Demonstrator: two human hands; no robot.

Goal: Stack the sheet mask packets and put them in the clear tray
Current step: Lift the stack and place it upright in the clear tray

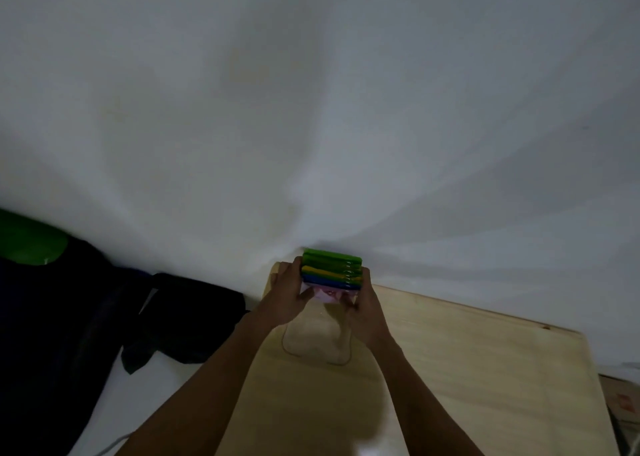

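A stack of sheet mask packets [331, 270], with green, yellow, blue and pink edges showing, is held up at the far end of the wooden board [467, 369]. My left hand [289, 291] grips the stack's left side and my right hand [363, 308] grips its right side and near edge. Below the stack, the clear tray [317, 343] lies on the board, its outline faint between my forearms. The packets hover above the tray's far end.
A white wall fills the upper view just behind the stack. Dark bags or clothing [104, 317] lie to the left on a white surface, with a green object [27, 237] at the far left. A cardboard box [623, 403] sits off the board's right edge.
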